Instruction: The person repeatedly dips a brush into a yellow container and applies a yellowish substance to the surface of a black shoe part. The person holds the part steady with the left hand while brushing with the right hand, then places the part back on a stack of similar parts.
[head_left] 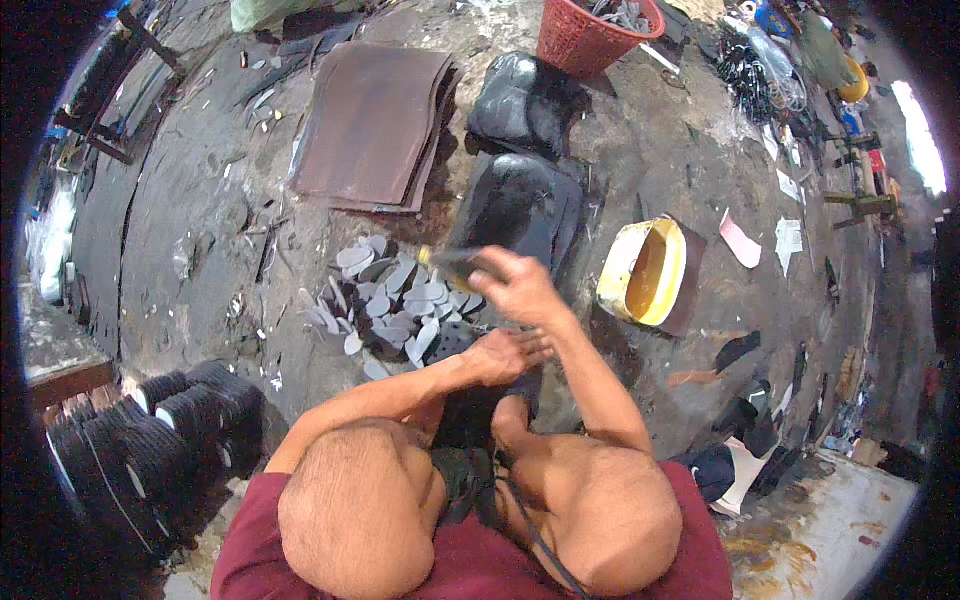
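Observation:
My right hand [525,288] is closed around a dark tool with a yellow end [455,264], blurred, so its exact kind is unclear. It is raised just above my left hand [505,357], whose fingers lie stretched out flat and point right. Beside the left wrist a black piece with small dots [450,341] shows in part; whether the palm touches it is hidden. A loose heap of grey, sole-shaped cut pieces [385,300] lies on the floor just beyond and left of my hands.
Two black, shiny blocks [520,205] stand ahead, with a stack of brown sheets [375,125] to their left. A yellow tub of amber liquid [650,272] sits at right. Farther off is a red basket [590,45]. Stacked black soles [130,450] fill the near left.

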